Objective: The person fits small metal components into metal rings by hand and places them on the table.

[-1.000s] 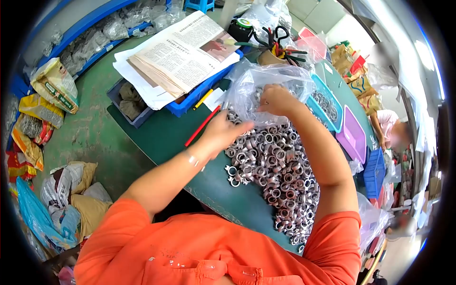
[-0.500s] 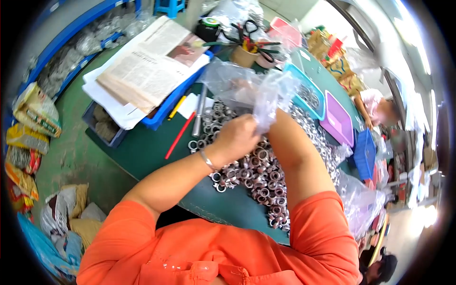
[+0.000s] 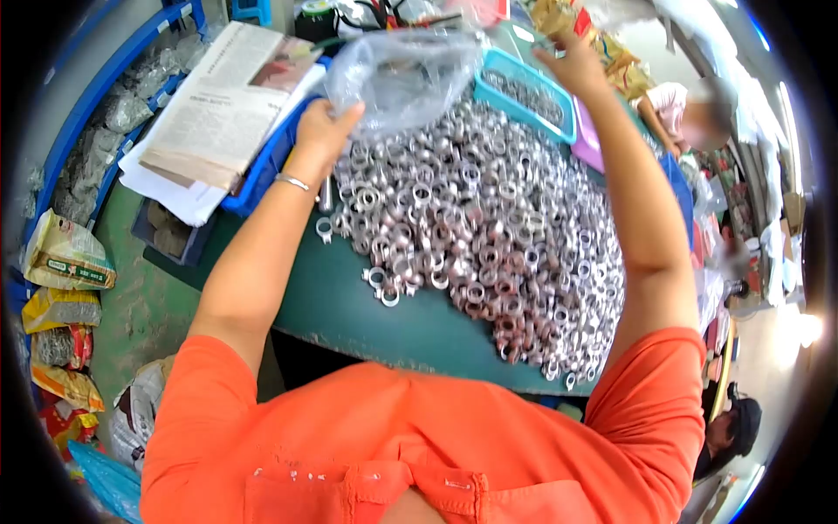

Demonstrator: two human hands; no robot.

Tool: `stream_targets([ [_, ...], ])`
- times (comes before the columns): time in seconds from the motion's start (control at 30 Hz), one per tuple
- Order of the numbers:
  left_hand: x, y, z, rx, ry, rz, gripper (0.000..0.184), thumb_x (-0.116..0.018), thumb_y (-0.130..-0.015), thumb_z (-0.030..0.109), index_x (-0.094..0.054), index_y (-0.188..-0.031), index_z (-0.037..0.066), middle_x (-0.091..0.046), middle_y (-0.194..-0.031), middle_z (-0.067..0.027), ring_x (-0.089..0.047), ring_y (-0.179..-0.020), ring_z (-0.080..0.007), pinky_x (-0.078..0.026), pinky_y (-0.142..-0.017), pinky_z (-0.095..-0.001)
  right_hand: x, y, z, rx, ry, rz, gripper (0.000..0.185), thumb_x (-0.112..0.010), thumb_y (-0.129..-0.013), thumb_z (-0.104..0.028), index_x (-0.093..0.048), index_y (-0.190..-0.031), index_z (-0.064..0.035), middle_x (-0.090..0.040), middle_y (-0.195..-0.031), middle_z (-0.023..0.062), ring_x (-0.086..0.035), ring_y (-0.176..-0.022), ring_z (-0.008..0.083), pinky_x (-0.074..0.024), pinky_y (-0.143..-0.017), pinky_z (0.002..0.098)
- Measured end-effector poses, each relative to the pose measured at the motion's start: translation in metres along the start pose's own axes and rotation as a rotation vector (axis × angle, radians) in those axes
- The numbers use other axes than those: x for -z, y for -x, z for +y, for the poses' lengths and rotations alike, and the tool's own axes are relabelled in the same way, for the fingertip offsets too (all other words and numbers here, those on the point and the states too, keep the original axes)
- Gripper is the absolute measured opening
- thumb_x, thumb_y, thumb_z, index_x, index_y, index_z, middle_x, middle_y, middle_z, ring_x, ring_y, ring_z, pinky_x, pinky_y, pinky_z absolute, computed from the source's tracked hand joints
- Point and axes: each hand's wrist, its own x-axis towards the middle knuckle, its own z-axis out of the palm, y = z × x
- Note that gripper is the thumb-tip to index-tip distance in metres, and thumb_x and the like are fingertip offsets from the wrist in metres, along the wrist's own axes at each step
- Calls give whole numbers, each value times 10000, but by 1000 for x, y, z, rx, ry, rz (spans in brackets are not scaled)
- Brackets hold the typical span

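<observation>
My left hand [image 3: 326,133] is closed on the left edge of a clear plastic bag [image 3: 403,74], which spreads over the far side of the metal ring pile. My right hand [image 3: 573,65] is raised beyond the teal basket [image 3: 566,132], its fingers apart and nothing visible in them. The wide heap of small metal rings [image 3: 463,210] covers much of the green table [image 3: 349,319] between my arms. Small metal pieces lie in the teal basket too.
Newspaper [image 3: 229,105] and white paper lie on a blue tray [image 3: 255,188] at the left. A purple tray [image 3: 587,144] is partly hidden behind my right arm. Another person [image 3: 668,109] sits at the far right. Sacks [image 3: 65,253] stand on the floor at left.
My right hand has come out of the plastic bag area and moved up and right, opening. My left hand moved left with the bag, which now spreads wider, uncovering more of the ring pile.
</observation>
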Motion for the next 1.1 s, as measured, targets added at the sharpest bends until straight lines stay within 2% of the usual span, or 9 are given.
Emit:
stream_targets([
  [0.03, 3, 20, 26, 61, 76, -31, 567, -715, -757, 337, -522, -1067, -97, -614, -810, -105, -565, -648, -144, -454, -558, -267, 3, 7, 13, -59, 81, 71, 353, -658, -749, -318, -641, -963, -37, -640, -950, 177, -624, -874, 288, -486, -761, 367],
  [0.1, 2, 41, 34, 103, 85, 82, 408, -636, -823, 366, -530, -980, 5, -418, -616, 34, -347, -476, -35, -237, -376, -174, 5, 25, 32, -128, -99, -4, 347, -638, -776, -320, -637, -957, -24, -654, -905, 154, -631, -834, 277, -484, -748, 358],
  [0.2, 13, 87, 54, 146, 261, 107, 306, -560, -884, 319, -525, -976, 29, -398, -612, 38, -345, -476, -34, -231, -371, -169, 32, 84, -12, -80, -353, -283, 135, -598, -794, -105, -637, -884, -12, -647, -788, 88, -591, -680, 165, -469, -636, 287],
  [0.3, 8, 137, 55, 222, 377, 6, 195, -560, -883, 199, -530, -979, 31, -412, -591, 27, -365, -461, -36, -233, -368, -170, 28, 144, -48, 213, -358, -452, 137, -617, -772, -103, -655, -897, -60, -626, -855, 123, -606, -814, 270, -476, -749, 363],
  [0.33, 4, 153, 56, 250, 409, -75, 166, -579, -868, 167, -542, -959, 34, -443, -606, 25, -386, -461, -36, -258, -373, -171, 25, 158, -59, 130, -238, -543, 141, -628, -763, -125, -643, -893, -73, -590, -876, 124, -585, -840, 306, -464, -755, 392],
  [0.5, -17, 211, 62, 290, 361, -395, 90, -575, -848, 68, -565, -922, 19, -484, -615, 13, -395, -471, -37, -266, -384, -171, 14, 197, -76, 117, -214, -195, 111, -643, -762, -120, -599, -843, -59, -571, -827, 103, -575, -749, 302, -466, -650, 377],
  [0.7, -17, 239, 62, 389, 412, -528, 111, -607, -837, 66, -624, -933, 11, -534, -674, 34, -411, -537, -14, -312, -460, -158, 30, 288, -152, -208, -1111, -319, 133, -695, -728, -52, -603, -817, -16, -583, -744, 86, -571, -655, 204, -459, -593, 284],
  [0.8, -12, 243, 53, 395, 413, -601, 115, -596, -849, 86, -625, -925, 4, -516, -643, 35, -405, -530, -19, -300, -455, -162, 14, 315, -171, -71, -1112, -79, 152, -711, -689, -5, -608, -797, -32, -605, -745, 73, -588, -674, 196, -465, -591, 282],
  [1.1, -19, 258, 55, 387, 320, -627, 51, -607, -819, 30, -611, -833, -19, -549, -747, -8, -458, -591, -51, -355, -494, -188, 2, 340, -175, 84, -853, 62, 183, -680, -651, 46, -594, -783, -45, -612, -799, 62, -584, -720, 245, -461, -650, 303],
])
